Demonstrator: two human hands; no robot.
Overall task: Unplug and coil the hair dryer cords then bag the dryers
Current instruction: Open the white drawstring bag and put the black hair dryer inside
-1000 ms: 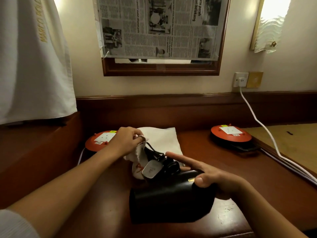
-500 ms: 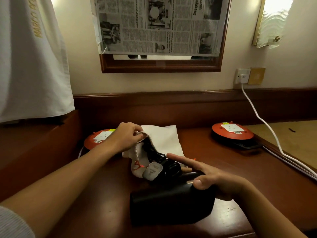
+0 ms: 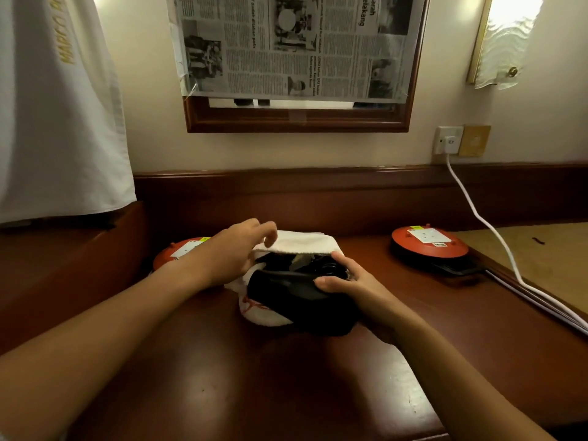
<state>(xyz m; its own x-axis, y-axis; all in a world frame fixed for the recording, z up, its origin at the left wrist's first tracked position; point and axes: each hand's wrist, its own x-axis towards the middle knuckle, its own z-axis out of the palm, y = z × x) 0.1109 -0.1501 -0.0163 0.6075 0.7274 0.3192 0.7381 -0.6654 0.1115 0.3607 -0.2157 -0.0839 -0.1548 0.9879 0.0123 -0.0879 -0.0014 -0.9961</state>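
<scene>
Left of centre: left hand [image 3: 237, 254] has let go of the pinched bag edge it held half a second ago. Its fingers are now spread and loosely bent over the mouth of the white cloth bag [image 3: 296, 243]; whether the fingertips touch the cloth, I cannot tell (motion blur).

Centre: the bag mouth now gapes wider, its upper lip lifted. The black hair dryer [image 3: 296, 297] has gone from lying in front of the bag to sitting partly inside it. The coiled cord [image 3: 324, 268] and plug, clear of the bag a second ago, are now under the upper lip. The rear of the dryer body still sticks out toward the lower part of the frame, resting on the wooden desk [image 3: 254, 377].

Right of centre: right hand [image 3: 345, 283] grips the dryer body, thumb on top and fingers curled over the far side, having pushed it forward.

Judgement: bagging is well under way, not finished; the exposed end still needs covering.

Mid-left and mid-right: two red cable reels [image 3: 429, 243] unchanged. Right: white cable [image 3: 471, 211] still plugged into the wall socket [image 3: 448, 140].
</scene>
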